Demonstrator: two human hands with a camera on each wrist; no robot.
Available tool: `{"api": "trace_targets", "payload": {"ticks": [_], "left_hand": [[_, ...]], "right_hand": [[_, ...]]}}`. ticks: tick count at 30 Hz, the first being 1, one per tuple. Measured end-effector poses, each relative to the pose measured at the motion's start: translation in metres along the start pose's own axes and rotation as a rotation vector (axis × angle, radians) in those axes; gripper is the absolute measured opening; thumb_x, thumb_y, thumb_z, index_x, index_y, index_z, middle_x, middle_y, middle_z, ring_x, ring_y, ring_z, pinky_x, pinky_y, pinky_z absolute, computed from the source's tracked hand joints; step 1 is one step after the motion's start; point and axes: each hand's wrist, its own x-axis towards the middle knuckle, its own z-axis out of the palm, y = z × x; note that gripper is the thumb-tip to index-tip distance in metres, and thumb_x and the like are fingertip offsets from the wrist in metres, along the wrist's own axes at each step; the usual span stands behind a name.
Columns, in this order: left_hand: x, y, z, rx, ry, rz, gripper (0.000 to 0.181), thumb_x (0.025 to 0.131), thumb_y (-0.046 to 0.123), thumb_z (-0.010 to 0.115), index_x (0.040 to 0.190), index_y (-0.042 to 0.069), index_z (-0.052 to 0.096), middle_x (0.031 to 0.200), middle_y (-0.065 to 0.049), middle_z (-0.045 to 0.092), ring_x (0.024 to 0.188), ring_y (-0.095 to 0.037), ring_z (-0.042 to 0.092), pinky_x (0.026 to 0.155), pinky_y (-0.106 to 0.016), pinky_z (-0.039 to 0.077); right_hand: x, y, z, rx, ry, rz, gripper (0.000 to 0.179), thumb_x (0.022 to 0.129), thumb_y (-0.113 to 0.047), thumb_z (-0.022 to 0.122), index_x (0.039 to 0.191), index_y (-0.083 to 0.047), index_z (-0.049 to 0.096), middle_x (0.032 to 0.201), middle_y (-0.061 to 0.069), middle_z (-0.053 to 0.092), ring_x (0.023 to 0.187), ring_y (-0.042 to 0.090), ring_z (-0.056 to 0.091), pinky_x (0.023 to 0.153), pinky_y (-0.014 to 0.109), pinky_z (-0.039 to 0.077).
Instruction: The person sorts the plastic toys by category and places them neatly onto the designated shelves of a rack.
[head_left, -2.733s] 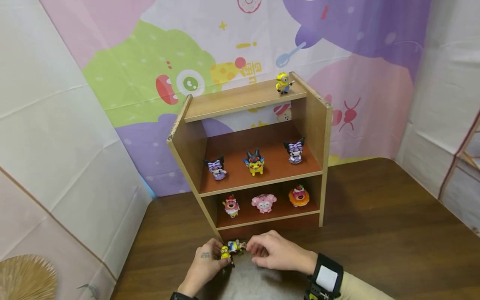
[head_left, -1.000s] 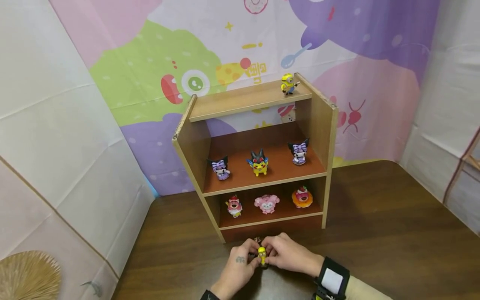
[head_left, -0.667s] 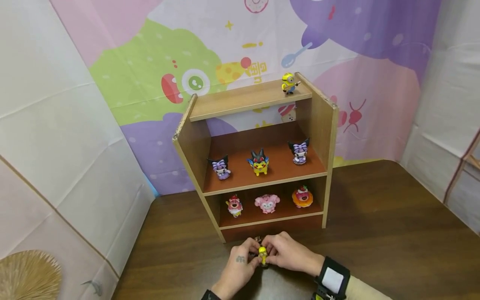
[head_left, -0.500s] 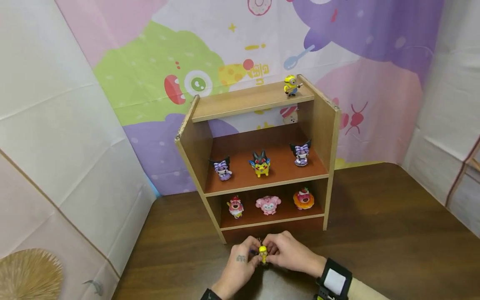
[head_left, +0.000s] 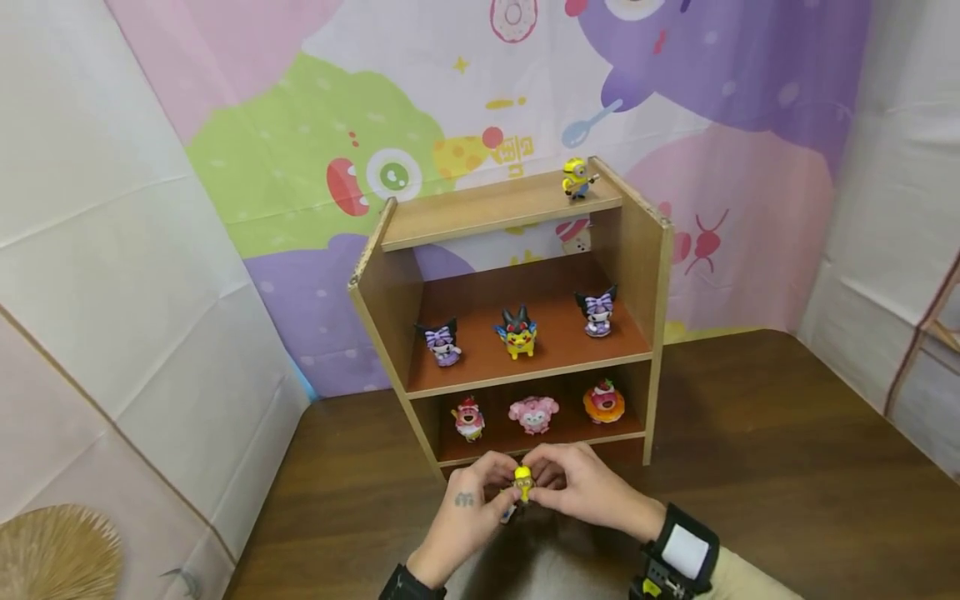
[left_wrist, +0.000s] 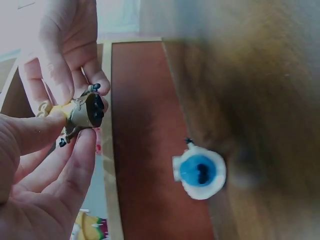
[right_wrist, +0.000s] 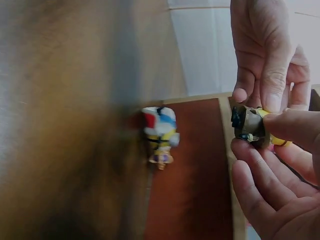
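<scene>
Between my two hands a small yellow minion figurine [head_left: 523,479] with brown clothing is held up in front of the shelf unit. My left hand [head_left: 467,500] pinches it from the left with thumb and fingertips. From the right, my right hand [head_left: 592,490] pinches the same figurine; its dark feet and brown lower body show in the left wrist view. A second minion figurine [right_wrist: 161,130], white, blue and red, stands on the table below the hands. In the head view the left thumb and fingers mostly hide it.
A wooden shelf unit [head_left: 660,333] stands just beyond the hands. Another minion [head_left: 576,178] is on its top right. Several figurines, such as a yellow one with a black hood [head_left: 517,333] and a pink one [head_left: 534,414], stand on its two shelves. Brown table [head_left: 750,467] surrounds it.
Earlier the left hand alone held the brown-clothed minion while the right was by the second one. Both hands then met on it, and they have since raised it slightly off the table.
</scene>
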Motion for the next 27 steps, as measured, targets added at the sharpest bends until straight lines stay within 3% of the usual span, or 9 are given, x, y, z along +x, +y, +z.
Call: {"api": "trace_targets", "payload": {"ticks": [17, 27], "left_hand": [[0.019, 0.024, -0.024, -0.020, -0.008, 0.028, 0.017, 0.094, 0.005, 0.072, 0.109, 0.009, 0.067, 0.096, -0.004, 0.075, 0.089, -0.015, 0.072, 0.074, -0.023, 0.058], [0.027, 0.041, -0.042, 0.002, 0.044, 0.049, 0.021, 0.094, 0.004, 0.071, 0.114, 0.009, 0.066, 0.098, -0.003, 0.074, 0.089, -0.014, 0.072, 0.075, -0.023, 0.058]], "right_hand": [[0.018, -0.031, -0.022, -0.059, 0.048, -0.025, 0.026, 0.089, -0.009, 0.077, 0.114, -0.008, 0.069, 0.097, 0.002, 0.074, 0.081, 0.006, 0.069, 0.070, 0.025, 0.058], [0.034, -0.046, -0.027, -0.062, 0.132, -0.080, 0.021, 0.093, -0.010, 0.074, 0.113, -0.005, 0.070, 0.097, 0.004, 0.075, 0.081, 0.008, 0.070, 0.069, 0.026, 0.059]]}}
